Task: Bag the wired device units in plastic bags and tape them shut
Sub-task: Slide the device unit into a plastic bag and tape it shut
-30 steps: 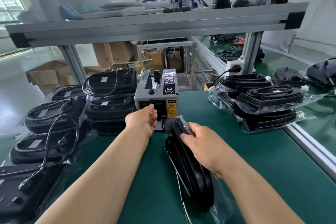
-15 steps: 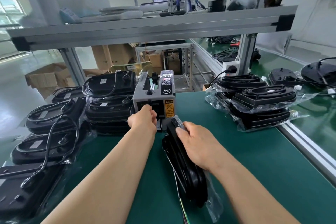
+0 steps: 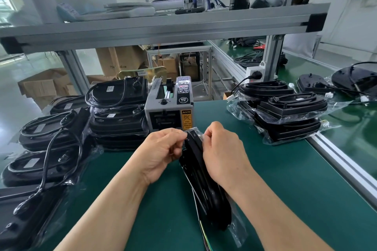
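While both hands work the top end of one unit, most of the batch looks handled. Left pile (image 3: 51, 134) on the table (image 3: 285, 179): black units with coiled cables and clear plastic round them; can't tell if taped. Second stack (image 3: 118, 116) beside it, also in plastic. Tape dispenser (image 3: 169, 112) sits just behind the hands. Left hand (image 3: 163, 153): fingers curled, pinching the bag mouth at the unit's top end; there may be a tape strip under the fingertips, too small to confirm. Unit (image 3: 193, 149) stands on edge on the table between the hands, already inside its bag (image 3: 238, 230). Right hand (image 3: 222, 155): fingers curled, pinching the same fold from the other side. Right stack (image 3: 285, 116): bagged, looks finished. Far right, past the rail, loose units (image 3: 355, 81) show no plastic. My read: this one is bagged with sealing in hand, and the loose ones are left.
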`<action>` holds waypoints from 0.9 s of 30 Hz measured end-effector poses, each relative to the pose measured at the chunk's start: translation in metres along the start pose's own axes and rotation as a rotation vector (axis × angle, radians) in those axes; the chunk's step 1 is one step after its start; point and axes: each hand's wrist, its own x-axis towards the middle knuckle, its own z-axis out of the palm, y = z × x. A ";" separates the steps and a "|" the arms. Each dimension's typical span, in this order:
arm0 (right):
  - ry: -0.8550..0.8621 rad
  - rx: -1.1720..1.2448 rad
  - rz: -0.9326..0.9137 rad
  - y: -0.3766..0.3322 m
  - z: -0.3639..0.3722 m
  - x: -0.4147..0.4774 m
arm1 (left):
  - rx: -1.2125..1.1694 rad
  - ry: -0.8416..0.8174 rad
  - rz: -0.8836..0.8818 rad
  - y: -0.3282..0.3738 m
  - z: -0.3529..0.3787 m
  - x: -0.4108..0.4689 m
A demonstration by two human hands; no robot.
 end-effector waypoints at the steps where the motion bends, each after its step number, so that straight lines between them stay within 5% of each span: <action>1: 0.003 0.009 -0.001 0.000 0.001 0.000 | 0.044 0.005 0.007 0.001 0.001 0.000; 8: 0.003 0.080 0.038 0.003 0.003 0.001 | 0.331 0.048 0.052 0.010 0.006 0.008; 27: -0.011 0.134 0.034 0.008 0.006 -0.001 | 0.291 0.147 0.147 0.020 0.009 0.017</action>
